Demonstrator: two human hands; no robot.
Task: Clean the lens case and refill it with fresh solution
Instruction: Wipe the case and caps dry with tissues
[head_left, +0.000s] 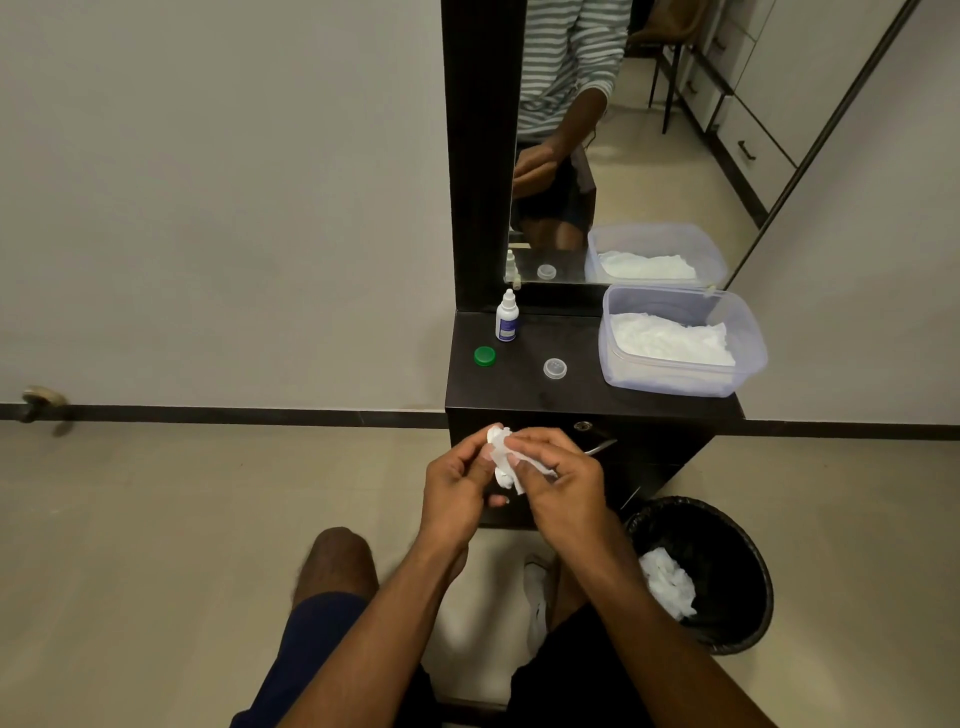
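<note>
Both our hands meet in front of the dark tabletop (524, 400). Our left hand (457, 486) and right hand (558, 480) each hold a closed grip on a crumpled white tissue (501, 449); the lens case body inside it we cannot make out. On the tabletop stand a small white solution bottle (507, 318), a round green cap (484, 356), a clear round cap (555, 368) and a translucent plastic tissue box (680, 384).
</note>
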